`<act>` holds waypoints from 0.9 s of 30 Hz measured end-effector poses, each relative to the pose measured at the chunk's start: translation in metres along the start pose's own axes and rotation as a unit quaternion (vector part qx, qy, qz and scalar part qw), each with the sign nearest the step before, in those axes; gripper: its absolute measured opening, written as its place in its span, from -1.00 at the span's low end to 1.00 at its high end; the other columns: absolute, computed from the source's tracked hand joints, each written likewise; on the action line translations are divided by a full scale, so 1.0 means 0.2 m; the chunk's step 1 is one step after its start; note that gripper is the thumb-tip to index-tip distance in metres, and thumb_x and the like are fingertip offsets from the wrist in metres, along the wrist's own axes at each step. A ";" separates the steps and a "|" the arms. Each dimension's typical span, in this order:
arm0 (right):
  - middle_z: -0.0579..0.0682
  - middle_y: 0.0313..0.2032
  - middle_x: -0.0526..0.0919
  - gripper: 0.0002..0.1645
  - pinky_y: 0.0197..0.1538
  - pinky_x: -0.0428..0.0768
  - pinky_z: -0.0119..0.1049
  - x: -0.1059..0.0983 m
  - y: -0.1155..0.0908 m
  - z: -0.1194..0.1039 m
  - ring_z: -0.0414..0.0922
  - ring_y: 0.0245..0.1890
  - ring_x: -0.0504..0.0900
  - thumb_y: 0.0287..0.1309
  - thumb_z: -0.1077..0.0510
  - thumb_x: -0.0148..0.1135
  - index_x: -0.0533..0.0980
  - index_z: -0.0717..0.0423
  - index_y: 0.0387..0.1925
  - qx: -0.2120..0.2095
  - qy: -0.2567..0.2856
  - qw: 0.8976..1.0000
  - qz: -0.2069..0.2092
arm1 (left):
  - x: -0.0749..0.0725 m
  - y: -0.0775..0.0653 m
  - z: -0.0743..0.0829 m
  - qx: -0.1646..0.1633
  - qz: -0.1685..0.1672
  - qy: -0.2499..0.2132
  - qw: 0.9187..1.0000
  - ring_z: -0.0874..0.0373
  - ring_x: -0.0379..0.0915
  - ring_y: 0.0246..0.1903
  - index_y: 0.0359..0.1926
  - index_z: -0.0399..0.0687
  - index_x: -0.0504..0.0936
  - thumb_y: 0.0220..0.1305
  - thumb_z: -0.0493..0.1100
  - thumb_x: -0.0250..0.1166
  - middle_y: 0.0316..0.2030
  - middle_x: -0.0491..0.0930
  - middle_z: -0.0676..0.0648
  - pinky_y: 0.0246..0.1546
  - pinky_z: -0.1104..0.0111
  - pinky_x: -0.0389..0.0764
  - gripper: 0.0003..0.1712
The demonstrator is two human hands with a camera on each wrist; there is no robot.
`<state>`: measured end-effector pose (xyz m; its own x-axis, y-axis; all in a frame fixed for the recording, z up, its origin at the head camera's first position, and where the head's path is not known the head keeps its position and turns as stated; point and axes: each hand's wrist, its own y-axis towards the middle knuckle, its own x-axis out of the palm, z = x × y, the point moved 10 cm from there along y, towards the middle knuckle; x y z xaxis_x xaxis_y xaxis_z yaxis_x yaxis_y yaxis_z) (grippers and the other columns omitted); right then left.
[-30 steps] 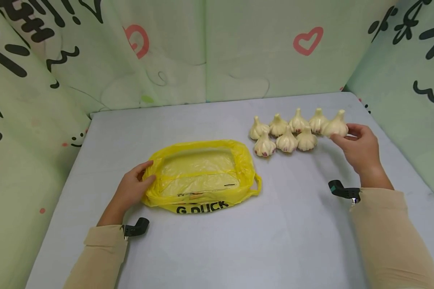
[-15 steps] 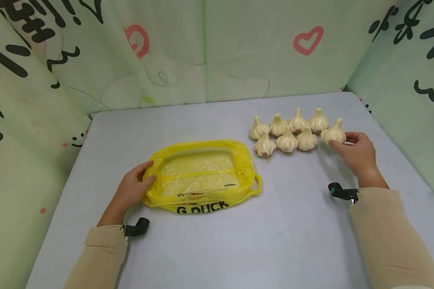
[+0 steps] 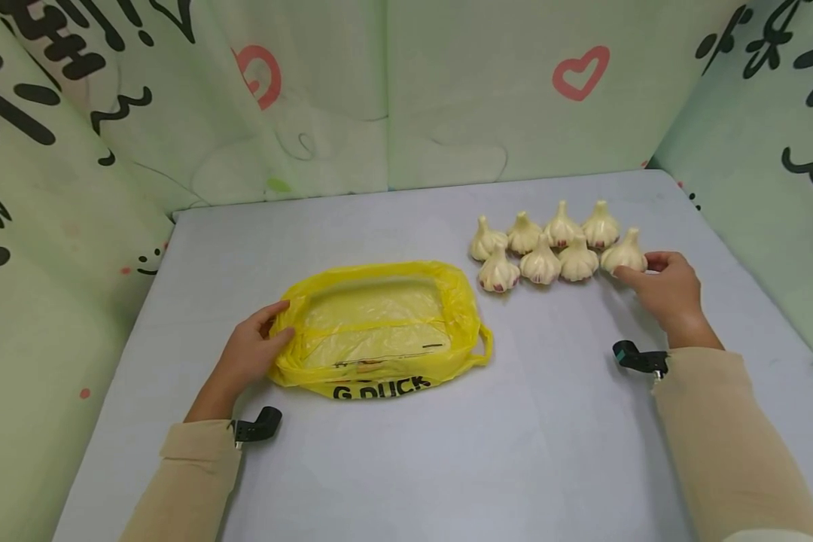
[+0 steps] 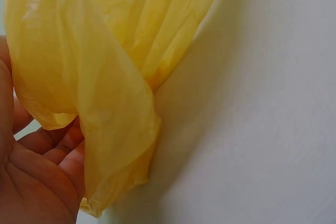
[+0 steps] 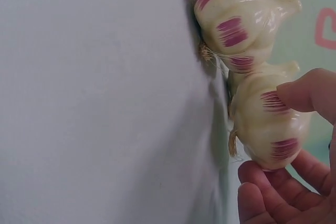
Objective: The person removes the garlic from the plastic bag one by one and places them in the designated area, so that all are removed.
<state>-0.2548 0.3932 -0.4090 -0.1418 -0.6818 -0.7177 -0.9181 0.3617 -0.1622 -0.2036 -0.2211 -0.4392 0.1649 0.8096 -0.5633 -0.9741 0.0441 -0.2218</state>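
Eight garlic bulbs (image 3: 559,245), one yellow bag (image 3: 379,327)

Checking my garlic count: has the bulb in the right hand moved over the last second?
Yes. The bulb came down and toward the person, from level with the back row of garlic to the front row's right end.

Head cam: high, looks fwd and down over the whole worktop (image 3: 406,452). Left wrist cam: v. close, faces the yellow bag (image 4: 94,77), shared w/ head view (image 3: 379,331). Right wrist cam: v. close, low along the worktop, faces the garlic bulb (image 5: 268,124), also in head view (image 3: 623,254).
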 end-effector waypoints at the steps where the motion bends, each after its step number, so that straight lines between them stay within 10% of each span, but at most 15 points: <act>1: 0.38 0.25 0.28 0.01 -0.18 0.39 -0.24 0.00 0.00 0.00 0.15 0.04 0.33 0.27 -0.26 0.16 0.15 0.43 0.39 0.001 -0.001 1.000 -0.001 | 0.00 0.00 0.00 -0.001 0.000 -0.001 1.000 -0.17 0.05 0.46 0.49 -0.22 0.23 0.47 -0.12 0.16 0.48 0.15 -0.28 0.41 0.03 0.19 -0.33; 27: 0.39 0.29 0.26 0.07 0.01 0.40 -0.04 0.04 0.02 0.01 0.22 0.14 0.30 0.25 -0.34 0.17 0.13 0.41 0.41 0.029 -0.008 1.000 -0.006 | 0.00 0.00 0.00 0.004 -0.006 -0.009 1.000 -0.17 0.04 0.46 0.49 -0.24 0.22 0.47 -0.12 0.16 0.48 0.15 -0.27 0.40 0.03 0.19 -0.32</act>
<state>-0.2592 0.3894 -0.4169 -0.1253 -0.6764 -0.7258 -0.8969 0.3899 -0.2085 -0.2029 -0.2203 -0.4385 0.1740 0.8195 -0.5460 -0.9733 0.0588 -0.2219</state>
